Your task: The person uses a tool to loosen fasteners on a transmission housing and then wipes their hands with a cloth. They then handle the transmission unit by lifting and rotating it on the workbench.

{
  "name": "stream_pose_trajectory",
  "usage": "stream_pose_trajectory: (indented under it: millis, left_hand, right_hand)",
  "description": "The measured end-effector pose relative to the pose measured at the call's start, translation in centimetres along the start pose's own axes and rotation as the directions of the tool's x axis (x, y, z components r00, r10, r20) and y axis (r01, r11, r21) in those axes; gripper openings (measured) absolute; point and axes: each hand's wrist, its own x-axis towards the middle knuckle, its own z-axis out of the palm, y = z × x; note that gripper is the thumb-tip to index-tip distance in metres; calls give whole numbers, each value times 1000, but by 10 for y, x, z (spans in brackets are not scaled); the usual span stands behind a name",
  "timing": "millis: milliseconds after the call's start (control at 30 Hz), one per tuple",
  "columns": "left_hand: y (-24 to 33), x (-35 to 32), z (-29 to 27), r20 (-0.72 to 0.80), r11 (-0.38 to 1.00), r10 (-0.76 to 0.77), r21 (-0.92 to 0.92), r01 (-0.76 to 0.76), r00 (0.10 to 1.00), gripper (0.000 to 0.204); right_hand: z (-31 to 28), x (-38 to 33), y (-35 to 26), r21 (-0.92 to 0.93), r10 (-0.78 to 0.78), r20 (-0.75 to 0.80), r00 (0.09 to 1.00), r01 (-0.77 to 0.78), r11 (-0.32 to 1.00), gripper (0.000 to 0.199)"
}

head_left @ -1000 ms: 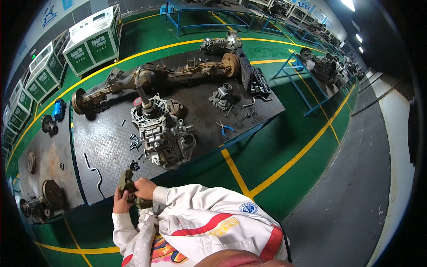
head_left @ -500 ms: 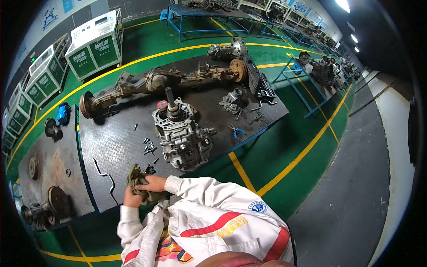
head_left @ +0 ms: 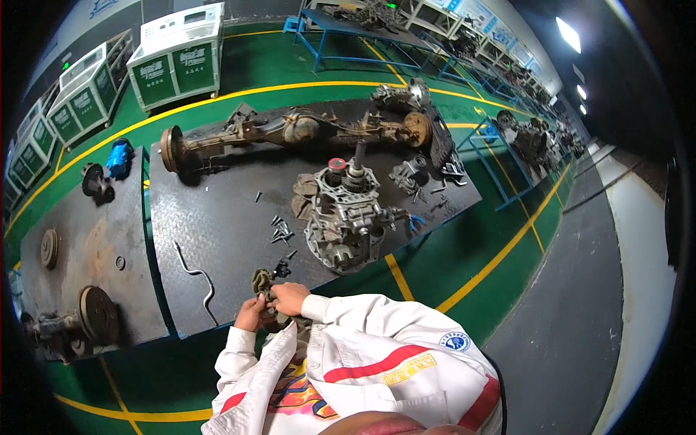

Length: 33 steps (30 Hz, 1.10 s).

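Note:
At the near edge of the metal-topped bench (head_left: 228,250), both my hands hold a crumpled olive-green rag (head_left: 262,280). My left hand (head_left: 251,312) is closed on its left side. The fingers of my right hand (head_left: 290,298) grip it from the right, and folds of cloth hang below toward my jacket. Whether anything is wrapped inside the rag cannot be seen. Just beyond it lie small dark parts (head_left: 282,269) and a scatter of loose bolts (head_left: 280,230). To the right stands a gearbox (head_left: 346,217) with its shaft pointing up.
A rusty axle (head_left: 301,130) spans the bench's far side. A bent speed-brace handle (head_left: 195,272) lies left of my hands. Blue-handled pliers (head_left: 416,224) and a smaller casting (head_left: 409,172) are right of the gearbox. A second bench (head_left: 138,286) with drums adjoins on the left.
The view has shifted, so the bench sits differently in it. My hands stay on the rag; it is bunched more tightly between them, and my fingers have moved along it.

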Motion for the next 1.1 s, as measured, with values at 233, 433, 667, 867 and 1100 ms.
stream_pose_trajectory:
  millis: [233, 433, 667, 867, 1100]
  left_hand:
    - [-28, 20, 6, -276, 818, 464, 499, -287, 842, 47]
    - [-24, 39, 13, -111, 760, 418, 587, -280, 902, 37]
    - [8, 41, 31, -45, 850, 332, 446, -279, 942, 22]
    - [1, 56, 68, -130, 766, 524, 505, -398, 842, 30]
    - [12, 29, 203, -196, 870, 386, 402, -285, 902, 40]
  right_hand:
    - [8, 20, -9, -168, 86, 76, 993, -73, 983, 30]
    - [11, 14, 40, -92, 43, -115, 992, -54, 994, 25]
    - [6, 9, 102, 476, -236, -56, 970, 234, 848, 73]
    - [6, 33, 148, 314, -306, -174, 936, 347, 884, 64]
    - [-76, -56, 154, 542, -285, -417, 863, 488, 684, 48]
